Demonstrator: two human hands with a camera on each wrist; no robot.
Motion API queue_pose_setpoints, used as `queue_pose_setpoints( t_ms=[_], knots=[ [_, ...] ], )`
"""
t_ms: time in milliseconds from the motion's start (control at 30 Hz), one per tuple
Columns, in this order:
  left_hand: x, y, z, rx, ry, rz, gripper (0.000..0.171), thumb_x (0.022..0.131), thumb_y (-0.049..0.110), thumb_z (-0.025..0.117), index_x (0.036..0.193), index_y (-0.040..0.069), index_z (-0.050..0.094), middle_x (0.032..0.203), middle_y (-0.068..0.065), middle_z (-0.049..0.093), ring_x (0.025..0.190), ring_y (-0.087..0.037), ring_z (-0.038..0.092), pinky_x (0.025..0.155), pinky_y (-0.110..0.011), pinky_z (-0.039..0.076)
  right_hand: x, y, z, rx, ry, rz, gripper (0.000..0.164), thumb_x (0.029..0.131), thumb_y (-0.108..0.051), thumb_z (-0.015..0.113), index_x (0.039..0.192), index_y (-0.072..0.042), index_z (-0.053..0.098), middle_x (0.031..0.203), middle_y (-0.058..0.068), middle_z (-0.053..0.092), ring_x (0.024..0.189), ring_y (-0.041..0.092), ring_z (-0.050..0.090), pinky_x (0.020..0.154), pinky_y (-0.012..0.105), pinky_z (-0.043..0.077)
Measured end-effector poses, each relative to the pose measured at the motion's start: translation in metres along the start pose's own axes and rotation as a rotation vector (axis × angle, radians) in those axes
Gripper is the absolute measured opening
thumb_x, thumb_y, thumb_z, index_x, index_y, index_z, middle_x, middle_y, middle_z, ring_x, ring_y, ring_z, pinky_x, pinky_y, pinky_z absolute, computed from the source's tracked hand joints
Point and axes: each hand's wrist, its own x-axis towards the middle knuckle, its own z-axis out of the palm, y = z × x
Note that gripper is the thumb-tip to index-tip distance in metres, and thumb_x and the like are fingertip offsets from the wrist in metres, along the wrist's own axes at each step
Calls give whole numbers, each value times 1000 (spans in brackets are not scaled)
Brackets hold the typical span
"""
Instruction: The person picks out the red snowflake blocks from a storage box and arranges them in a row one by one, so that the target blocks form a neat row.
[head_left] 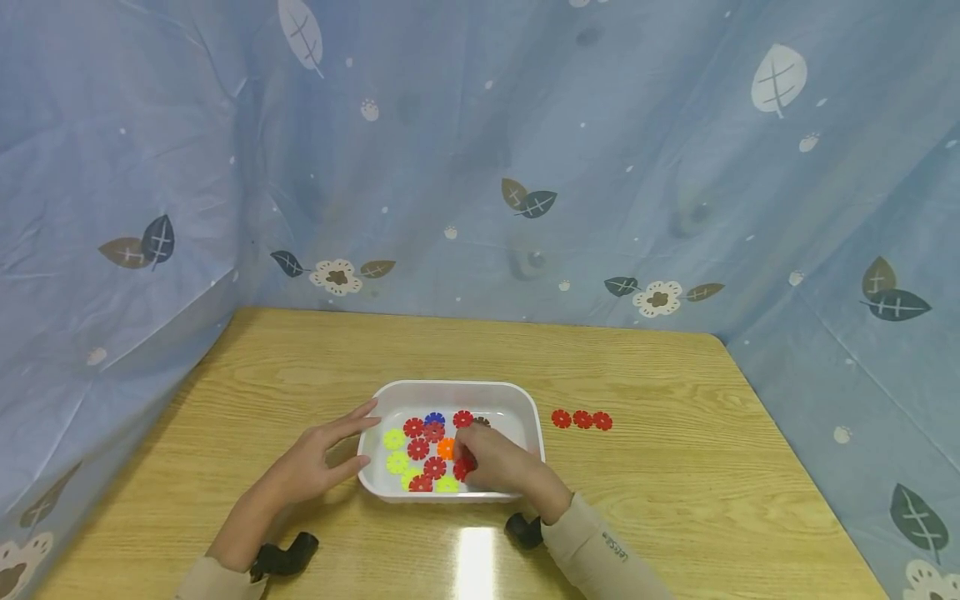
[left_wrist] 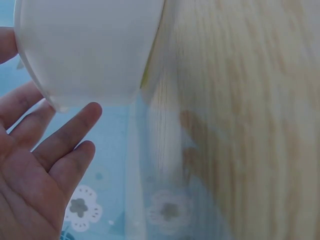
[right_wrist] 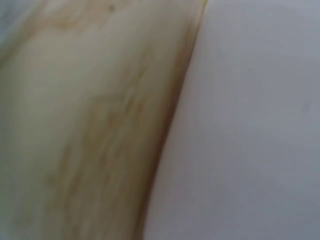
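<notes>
Left hand (head_left: 303, 464): fingers apart, I'm steadying the tray (head_left: 516, 410).
Right hand (head_left: 498, 460): fingers bent, I'm being gentle among discs (head_left: 417, 448); can't tell if pinching.

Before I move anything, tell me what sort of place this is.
Probably a curtained-off tabletop workspace: a wood-grain table, blue leaf-print fabric hanging behind and beside it, and a white tray of colorful notched discs.
</notes>
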Motion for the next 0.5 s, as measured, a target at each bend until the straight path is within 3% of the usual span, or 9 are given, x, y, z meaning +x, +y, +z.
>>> queue_pose_setpoints(
  t_ms=[333, 500],
  knots=[
    [0, -1, 0, -3, -3, 11, 48, 89, 26, 66, 134, 12, 54, 152, -4, 36, 135, -32, 40, 103, -55, 40, -2, 1, -1, 58, 20, 20, 25, 73, -1, 71, 87, -17, 57, 74, -7, 53, 70, 7, 46, 63, 17, 40],
    [0, -3, 1, 2, -3, 17, 48, 89, 25, 66, 134, 12, 54, 152, -5, 36, 135, -32, 40, 102, -55, 40, -2, 3, -2, 186, 47, 2, 25, 73, 3, 69, 89, -14, 61, 80, -7, 58, 75, 6, 52, 69, 18, 47]
  ],
)
